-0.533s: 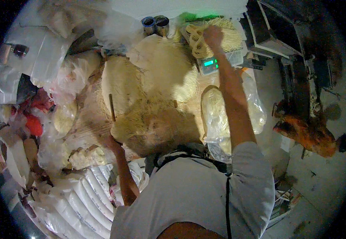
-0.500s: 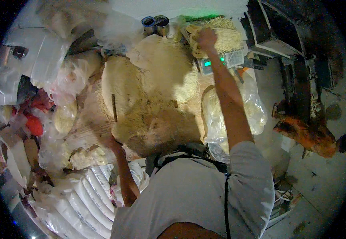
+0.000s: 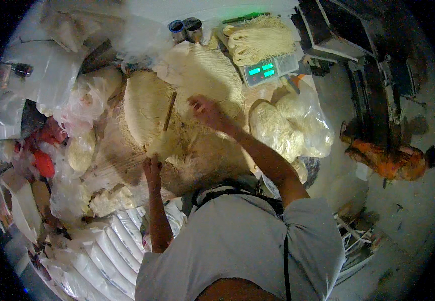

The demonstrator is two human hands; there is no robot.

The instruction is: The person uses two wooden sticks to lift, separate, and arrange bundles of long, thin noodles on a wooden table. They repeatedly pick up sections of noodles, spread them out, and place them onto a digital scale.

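Pale, thin noodles (image 3: pixel 149 105) lie in broad layers on the wooden table in front of me. At their near left edge my left hand (image 3: pixel 152 164) is closed on a small fold of noodles (image 3: pixel 161 148). A narrow wooden stick (image 3: pixel 169 111) lies slanted over the layers, just beyond that hand. Above the middle of the noodles, my right hand (image 3: pixel 205 109) has its fingers bent and apart, with nothing visible in them. A folded bundle of noodles (image 3: pixel 260 40) rests on a digital scale (image 3: pixel 287 65) with lit green displays, at the far right.
Clear bags of noodles (image 3: pixel 282 125) stand at the table's right side. Two metal cups (image 3: pixel 193 30) are at the back. Plastic bags (image 3: pixel 89 100) crowd the left, with stacked white sacks (image 3: pixel 107 246) below. An orange-brown animal (image 3: pixel 390 159) is on the floor at right.
My right hand has come back from the bundle on the scale to the middle noodles. The stick has shifted right and tilted. My left hand has moved slightly forward and right.
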